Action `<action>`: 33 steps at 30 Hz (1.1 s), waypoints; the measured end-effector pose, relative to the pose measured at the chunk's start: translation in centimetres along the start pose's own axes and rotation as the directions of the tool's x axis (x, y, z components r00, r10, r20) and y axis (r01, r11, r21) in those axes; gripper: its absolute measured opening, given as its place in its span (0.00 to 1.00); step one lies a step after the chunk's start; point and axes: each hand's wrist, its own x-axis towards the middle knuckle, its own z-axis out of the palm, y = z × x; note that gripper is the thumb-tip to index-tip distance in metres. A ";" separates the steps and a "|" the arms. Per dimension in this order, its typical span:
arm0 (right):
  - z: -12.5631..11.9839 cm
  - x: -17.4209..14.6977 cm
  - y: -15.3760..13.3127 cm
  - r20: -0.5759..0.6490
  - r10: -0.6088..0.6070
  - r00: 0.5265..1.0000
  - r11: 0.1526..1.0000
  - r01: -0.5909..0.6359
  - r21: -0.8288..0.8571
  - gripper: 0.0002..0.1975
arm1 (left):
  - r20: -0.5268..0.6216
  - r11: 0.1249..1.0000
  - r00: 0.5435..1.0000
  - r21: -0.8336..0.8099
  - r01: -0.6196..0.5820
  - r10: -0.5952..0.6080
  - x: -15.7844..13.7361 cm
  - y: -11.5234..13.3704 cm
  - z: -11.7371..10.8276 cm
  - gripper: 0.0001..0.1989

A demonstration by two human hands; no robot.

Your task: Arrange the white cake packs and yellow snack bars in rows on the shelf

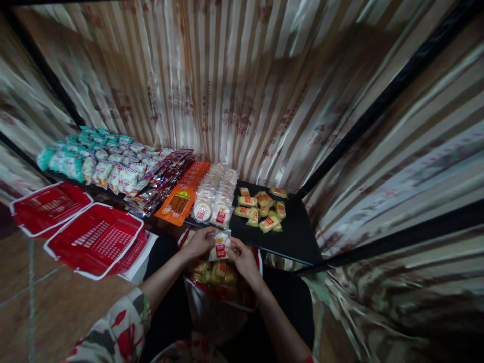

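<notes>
Between my two hands is a small clear packet of white rice crackers [220, 249] with a red label. My left hand [199, 243] pinches it at its left side, and my right hand [242, 258] grips the right side. Directly beneath, a red basket with a white rim [260, 262] sits between my legs, and yellow wrapped snacks [212, 275] fill it. Just beyond my hands, two rows of similar rice cracker packets [221, 214] lie on the black shelf [291, 239].
Loose yellow packets [269, 222] lie on the shelf's right. Left of the crackers are an orange packet [177, 201], dark red packets [159, 181], white bags [123, 179] and teal bags [70, 164]. Red baskets [100, 237] stand on the floor at left. Black posts [363, 121] and striped curtains surround the shelf.
</notes>
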 end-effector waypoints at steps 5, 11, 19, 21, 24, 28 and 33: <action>0.6 1.5 -0.6 0.014 0.006 1.000 0.996 -0.008 0.092 0.12 | -0.137 0.981 0.990 0.195 -0.016 0.044 1.1 0.8 -0.1 0.24; 1.0 4.0 -0.7 -0.136 0.009 0.991 1.000 -0.013 -0.029 0.13 | -0.350 0.863 0.904 0.504 -0.040 0.246 1.0 0.2 0.4 0.25; 1.2 6.1 -2.2 -0.225 0.010 0.974 0.933 -0.090 -0.349 0.09 | -0.350 0.753 0.884 0.658 -0.004 0.310 1.7 -0.5 0.4 0.22; 1.4 6.4 -2.5 -0.248 -0.001 0.969 0.901 -0.107 -0.421 0.08 | -0.352 0.750 0.882 0.661 -0.002 0.312 2.0 -0.8 0.0 0.22; 1.6 6.7 -2.8 -0.269 -0.010 0.963 0.867 -0.125 -0.482 0.08 | -0.365 0.754 0.869 0.657 -0.016 0.336 2.3 -1.2 -1.0 0.21; 1.8 6.8 -2.8 -0.261 -0.018 0.965 0.843 -0.126 -0.522 0.11 | -0.402 0.751 0.837 0.660 -0.015 0.370 2.4 -1.2 -2.6 0.19; 1.9 7.0 -2.8 -0.268 -0.013 0.963 0.840 -0.135 -0.526 0.13 | -0.341 0.708 0.868 0.706 -0.018 0.362 2.9 -1.7 -3.6 0.18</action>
